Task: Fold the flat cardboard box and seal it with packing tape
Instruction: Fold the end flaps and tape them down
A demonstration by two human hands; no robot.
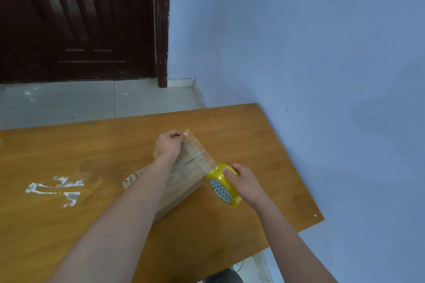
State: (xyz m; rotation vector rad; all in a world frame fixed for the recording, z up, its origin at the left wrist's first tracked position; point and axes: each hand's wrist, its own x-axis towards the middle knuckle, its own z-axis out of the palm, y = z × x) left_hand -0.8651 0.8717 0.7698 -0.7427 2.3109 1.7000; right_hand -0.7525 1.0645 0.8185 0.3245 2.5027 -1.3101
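Right hand (243, 181) fingers clenched round tape roll (224, 185), just right of the cardboard box (179, 181) on the surface (69, 145). Left hand (169, 143) pinches the tape's free end beyond. I judge tape thin, sticky; box light, stiff. Tape scraps (57, 188) lie well left, clear.

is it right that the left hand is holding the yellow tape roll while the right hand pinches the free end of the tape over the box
No, the hands are swapped. In the head view the right hand grips the yellow tape roll, while the left hand pinches the free end of the tape over the box.
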